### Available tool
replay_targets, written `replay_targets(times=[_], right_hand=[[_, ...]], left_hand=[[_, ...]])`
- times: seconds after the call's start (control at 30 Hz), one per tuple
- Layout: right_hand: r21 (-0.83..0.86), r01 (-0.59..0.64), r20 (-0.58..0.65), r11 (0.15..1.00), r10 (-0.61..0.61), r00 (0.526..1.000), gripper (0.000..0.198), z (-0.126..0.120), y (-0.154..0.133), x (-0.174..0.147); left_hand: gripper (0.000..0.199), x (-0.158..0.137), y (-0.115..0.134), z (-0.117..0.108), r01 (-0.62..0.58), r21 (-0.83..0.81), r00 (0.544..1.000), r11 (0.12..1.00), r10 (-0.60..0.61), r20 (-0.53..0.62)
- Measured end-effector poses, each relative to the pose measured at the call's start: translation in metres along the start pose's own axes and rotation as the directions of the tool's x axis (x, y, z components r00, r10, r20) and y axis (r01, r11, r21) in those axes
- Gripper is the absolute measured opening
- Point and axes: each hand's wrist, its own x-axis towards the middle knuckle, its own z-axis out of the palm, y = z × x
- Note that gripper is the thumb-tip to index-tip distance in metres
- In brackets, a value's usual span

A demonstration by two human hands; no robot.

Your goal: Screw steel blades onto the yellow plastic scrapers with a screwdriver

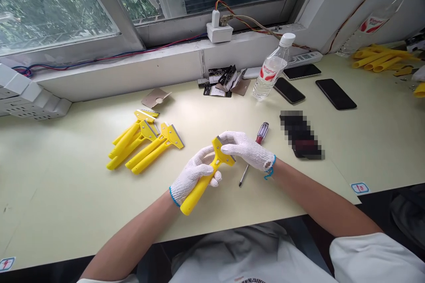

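A yellow scraper (198, 189) with a wide screwed head is held over the table in front of me. My left hand (192, 174), in a white knit glove with a blue cuff, wraps its handle. Gloved the same way, my right hand (242, 148) pinches the scraper's head near the blade edge, thumb on the front face. Its other fingers are partly hidden behind the head. Beside and partly beneath my right hand lies a screwdriver (262, 132) with a clear and red handle. Several more yellow scrapers (146, 154) are grouped to the left.
A water bottle (270, 73) stands toward the back, near phones (336, 93). Black printed cards (219, 82) and a brown card piece (156, 97) lie by the sill. A pixelated dark item (302, 135) is at right; yellow handles (381, 58) are piled far right.
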Motion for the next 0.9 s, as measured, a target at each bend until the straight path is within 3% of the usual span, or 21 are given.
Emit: replay_targets(times=[0.17, 0.43, 0.63, 0.77, 0.83, 0.9], right_hand=[[0.047, -0.04, 0.035, 0.998, 0.038, 0.999, 0.02, 0.005, -0.006, -0.002], [0.116, -0.174, 0.082, 0.978, 0.165, 0.983, 0.007, 0.005, -0.007, -0.008], [0.197, -0.267, 0.146, 0.943, 0.241, 0.959, 0.026, 0.003, 0.002, -0.01], [0.438, -0.357, 0.136, 0.825, 0.332, 0.933, 0.039, 0.004, 0.011, -0.007], [0.494, -0.348, 0.167, 0.797, 0.305, 0.937, 0.035, 0.005, 0.014, -0.006], [0.48, -0.298, 0.182, 0.825, 0.238, 0.954, 0.027, 0.005, 0.014, -0.007]], left_hand=[[0.068, -0.002, 0.001, 0.001, 0.037, 0.046, 0.999, 0.998, -0.038, 0.032], [0.042, -0.005, -0.001, 0.002, 0.011, 0.102, 0.995, 0.995, -0.02, 0.094], [0.037, -0.006, 0.003, 0.0, 0.074, 0.042, 0.993, 0.996, -0.078, 0.09], [0.039, -0.007, 0.008, -0.005, 0.101, 0.002, 0.987, 0.995, -0.1, 0.122], [0.038, -0.008, 0.01, -0.006, 0.094, 0.019, 0.984, 0.995, -0.096, 0.147], [0.039, -0.009, 0.011, -0.005, 0.075, 0.06, 0.982, 0.995, -0.084, 0.167]])
